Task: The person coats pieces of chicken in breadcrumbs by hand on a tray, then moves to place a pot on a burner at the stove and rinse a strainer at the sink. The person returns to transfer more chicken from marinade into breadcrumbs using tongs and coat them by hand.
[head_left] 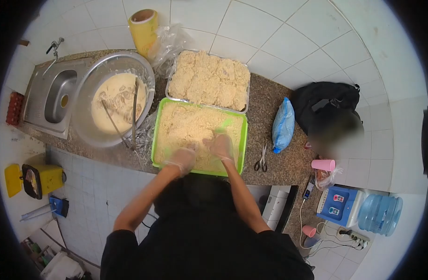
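Observation:
A green-rimmed tray [245, 140] full of pale yellow breadcrumbs [181, 123] lies right in front of me. My left hand [182, 158], in a clear plastic glove, is low over the tray's near side, at the crumbs; its fingers are too blurred to read. To its right is my gloved right hand [221, 145], fingers stretched toward the left and touching the crumbs. Whether a coated piece lies between the hands cannot be made out. Behind, a foil tray [246, 105] holds several crumb-coated pieces [207, 77].
On the left, a large metal bowl [149, 84] holds creamy batter [106, 119] and tongs [134, 105], beside a sink [60, 100]. A roll of plastic film [144, 35] stands behind. Scissors [261, 161], a blue bag [283, 126] and a black backpack [312, 102] lie right.

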Motion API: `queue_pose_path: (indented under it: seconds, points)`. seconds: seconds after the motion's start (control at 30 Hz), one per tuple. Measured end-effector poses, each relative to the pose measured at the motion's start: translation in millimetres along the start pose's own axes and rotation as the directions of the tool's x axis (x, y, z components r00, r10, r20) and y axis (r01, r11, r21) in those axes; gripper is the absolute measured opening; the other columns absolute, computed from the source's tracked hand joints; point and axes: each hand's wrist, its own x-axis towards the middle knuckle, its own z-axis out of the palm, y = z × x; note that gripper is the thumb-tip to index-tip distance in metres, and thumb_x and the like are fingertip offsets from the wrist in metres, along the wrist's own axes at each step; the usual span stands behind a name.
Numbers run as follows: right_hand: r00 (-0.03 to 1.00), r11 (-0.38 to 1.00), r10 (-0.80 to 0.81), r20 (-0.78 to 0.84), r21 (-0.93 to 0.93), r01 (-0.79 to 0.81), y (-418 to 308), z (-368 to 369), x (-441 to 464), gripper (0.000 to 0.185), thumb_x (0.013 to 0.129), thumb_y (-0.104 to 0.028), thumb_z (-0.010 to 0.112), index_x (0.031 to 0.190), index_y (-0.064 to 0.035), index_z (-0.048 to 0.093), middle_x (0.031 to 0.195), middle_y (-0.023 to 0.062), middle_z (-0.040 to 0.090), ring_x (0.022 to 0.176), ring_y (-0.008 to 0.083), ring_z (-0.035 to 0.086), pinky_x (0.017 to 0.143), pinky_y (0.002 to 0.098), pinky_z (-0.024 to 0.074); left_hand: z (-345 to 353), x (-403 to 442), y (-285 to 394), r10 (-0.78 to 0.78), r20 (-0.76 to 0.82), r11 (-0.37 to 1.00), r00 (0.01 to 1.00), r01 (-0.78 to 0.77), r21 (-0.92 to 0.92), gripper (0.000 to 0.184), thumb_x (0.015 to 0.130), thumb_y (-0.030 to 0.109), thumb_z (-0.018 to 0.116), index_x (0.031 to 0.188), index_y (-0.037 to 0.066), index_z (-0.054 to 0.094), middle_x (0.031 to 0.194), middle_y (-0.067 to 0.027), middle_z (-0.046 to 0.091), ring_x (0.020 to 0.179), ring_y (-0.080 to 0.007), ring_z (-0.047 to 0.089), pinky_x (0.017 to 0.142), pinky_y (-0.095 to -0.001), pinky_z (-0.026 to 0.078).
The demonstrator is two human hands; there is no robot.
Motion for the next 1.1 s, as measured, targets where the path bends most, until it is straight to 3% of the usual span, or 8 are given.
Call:
queue_pose_path:
  seconds: [0.1, 0.2, 0.3, 0.5, 0.7, 0.93, 0.97, 1.1]
  points:
    - [1.0, 0.982, -0.003, 0.015, 0.188, 0.0, 5.4, 2.5, 0.8, 0.051, 0.081, -0.04, 0.082, 0.099, 0.0058, 0.071, 0.081, 0.0242, 0.071, 0.074, 0.0383, 0.069, 0.067, 0.0462, 0.0515, -58.6, -22.1, 7.8, -0.143, -0.075, 0.97, 0.987, 0.124, -0.208, 0.045, 0.098, 0.022, 0.052, 0.136, -0.002, 0.058, 0.101, -0.0278, 0.07, 0.093, -0.0402, 0.071, 0.081, -0.049, 0.056]
    - [0.989, 0.735, 0.017, -0.144, 0.673, 0.085, -9.8, -24.6, -20.6, 0.047, 0.083, -0.031, 0.083, 0.109, 0.0067, 0.071, 0.076, 0.0196, 0.07, 0.07, 0.0264, 0.068, 0.065, 0.0412, 0.0507, -62.7, -40.0, 0.0, -0.33, -0.269, 0.892, 0.905, 0.205, -0.403, 0.041, 0.1, 0.027, 0.054, 0.132, 0.003, 0.064, 0.096, -0.0265, 0.07, 0.09, -0.0398, 0.07, 0.079, -0.0503, 0.055]
    - [0.989, 0.866, -0.027, -0.144, 0.491, 0.095, -26.0, -61.0, -29.0, 0.041, 0.086, -0.021, 0.082, 0.114, 0.0062, 0.07, 0.073, 0.0086, 0.068, 0.067, 0.013, 0.058, 0.061, 0.0345, 0.047, -44.3, -55.2, -19.6, -0.41, -0.361, 0.861, 0.837, 0.225, -0.457, 0.039, 0.102, 0.031, 0.054, 0.127, 0.004, 0.065, 0.096, -0.0256, 0.07, 0.09, -0.0422, 0.068, 0.078, -0.0517, 0.053]
    - [0.992, 0.738, -0.084, -0.091, 0.663, 0.124, -26.8, -79.8, -18.4, 0.038, 0.085, -0.017, 0.08, 0.114, 0.0052, 0.071, 0.066, 0.0051, 0.059, 0.061, 0.0079, 0.049, 0.055, 0.0308, 0.0409, -35.5, -61.1, -36.1, -0.443, -0.445, 0.844, 0.778, 0.194, -0.501, 0.037, 0.1, 0.033, 0.056, 0.12, 0.004, 0.068, 0.095, -0.026, 0.069, 0.09, -0.0434, 0.067, 0.077, -0.0513, 0.054]
    - [0.988, 0.851, -0.151, 0.032, 0.513, 0.113, -46.5, -149.2, 26.9, 0.037, 0.085, -0.02, 0.08, 0.114, 0.0019, 0.073, 0.065, 0.0029, 0.058, 0.06, 0.009, 0.048, 0.055, 0.0306, 0.0408, -10.6, -42.9, -41.0, -0.452, -0.355, 0.83, 0.818, 0.241, -0.503, 0.033, 0.099, 0.03, 0.058, 0.118, 0.005, 0.068, 0.094, -0.0259, 0.068, 0.088, -0.0443, 0.067, 0.076, -0.0526, 0.052]
    - [0.905, 0.925, -0.258, -0.337, 0.184, 0.333, -71.1, -217.4, 137.0, 0.039, 0.082, -0.024, 0.079, 0.115, -0.0052, 0.075, 0.072, 0.0163, 0.068, 0.064, 0.0243, 0.065, 0.065, 0.0369, 0.051, -14.0, -25.5, -44.6, -0.48, -0.368, 0.812, 0.796, 0.244, -0.53, 0.032, 0.097, 0.03, 0.063, 0.087, 0.0, 0.069, 0.089, -0.0244, 0.069, 0.086, -0.0438, 0.067, 0.077, -0.052, 0.054]
    - [0.876, 0.904, -0.298, -0.379, 0.184, 0.387, -83.6, -227.1, 141.2, 0.044, 0.08, -0.026, 0.08, 0.119, -0.0058, 0.073, 0.08, 0.0202, 0.069, 0.072, 0.0333, 0.066, 0.071, 0.0419, 0.0518, -11.7, -24.9, -46.9, -0.476, -0.375, 0.813, 0.796, 0.234, -0.533, 0.029, 0.097, 0.029, 0.062, 0.096, 0.001, 0.068, 0.088, -0.0246, 0.068, 0.083, -0.0446, 0.066, 0.075, -0.0527, 0.053]
    - [0.827, 0.908, -0.411, -0.384, -0.092, 0.408, -69.6, -184.3, 176.7, 0.042, 0.094, -0.018, 0.066, 0.133, -0.0041, 0.062, 0.117, 0.017, 0.071, 0.103, 0.028, 0.069, 0.093, 0.039, 0.0524, -14.6, -11.3, -57.2, -0.396, -0.456, 0.856, 0.797, 0.14, -0.498, 0.032, 0.099, 0.029, 0.057, 0.117, 0.004, 0.067, 0.088, -0.0246, 0.066, 0.082, -0.0451, 0.062, 0.073, -0.0531, 0.05]
